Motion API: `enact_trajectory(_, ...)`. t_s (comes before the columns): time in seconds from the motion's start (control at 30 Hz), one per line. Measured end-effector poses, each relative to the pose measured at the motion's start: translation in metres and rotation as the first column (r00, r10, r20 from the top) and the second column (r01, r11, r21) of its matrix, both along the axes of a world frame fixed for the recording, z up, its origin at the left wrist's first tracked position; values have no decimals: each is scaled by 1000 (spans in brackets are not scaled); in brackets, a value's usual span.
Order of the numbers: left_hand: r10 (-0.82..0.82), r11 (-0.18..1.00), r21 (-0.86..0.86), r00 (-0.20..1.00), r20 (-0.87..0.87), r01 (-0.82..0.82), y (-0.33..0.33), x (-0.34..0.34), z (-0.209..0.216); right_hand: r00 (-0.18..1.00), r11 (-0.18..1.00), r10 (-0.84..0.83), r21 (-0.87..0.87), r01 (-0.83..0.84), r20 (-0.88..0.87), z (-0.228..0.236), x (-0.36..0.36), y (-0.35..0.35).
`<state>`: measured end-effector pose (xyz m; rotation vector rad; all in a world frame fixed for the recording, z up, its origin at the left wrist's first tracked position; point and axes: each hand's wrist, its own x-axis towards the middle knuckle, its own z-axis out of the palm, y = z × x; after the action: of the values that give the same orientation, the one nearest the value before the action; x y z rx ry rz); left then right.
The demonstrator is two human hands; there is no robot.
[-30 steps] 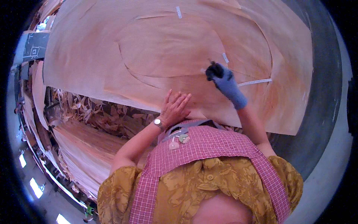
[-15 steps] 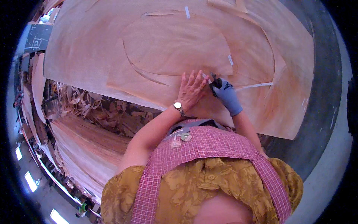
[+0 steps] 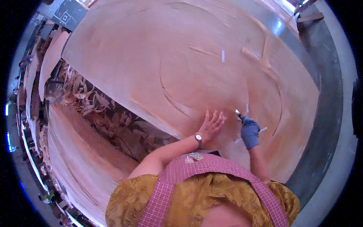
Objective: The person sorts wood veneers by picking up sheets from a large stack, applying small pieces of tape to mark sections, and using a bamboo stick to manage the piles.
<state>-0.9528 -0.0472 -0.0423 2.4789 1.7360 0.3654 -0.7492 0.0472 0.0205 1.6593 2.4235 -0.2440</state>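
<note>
Large thin veneer sheet [image 3: 159, 64] spread flat across table | bare left hand [image 3: 211, 123] splayed flat on it, gripping nothing | blue-gloved right hand [image 3: 249, 130] clenched on small tool [image 3: 239, 113] | some white tape strips [image 3: 222, 56] already stuck, curved splits remain | scrap pile [image 3: 102, 109] to the left

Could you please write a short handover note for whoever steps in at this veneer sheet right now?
Left hand: bare, palm flat on the large veneer sheet, fingers spread.
Right hand: blue glove, gripping a small dark tool with its tip at the sheet, just right of the left fingers.
Done: several white tape strips already sit on the sheet.
Left: long curved splits in the sheet look untaped.
</note>
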Motion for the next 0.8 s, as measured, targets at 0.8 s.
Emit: enact_trajectory(0.8, 852, 523, 4, 523, -2, -852, -42, -291, 2, 627, 717, 45, -412, -562, -778, -41, -366, 103)
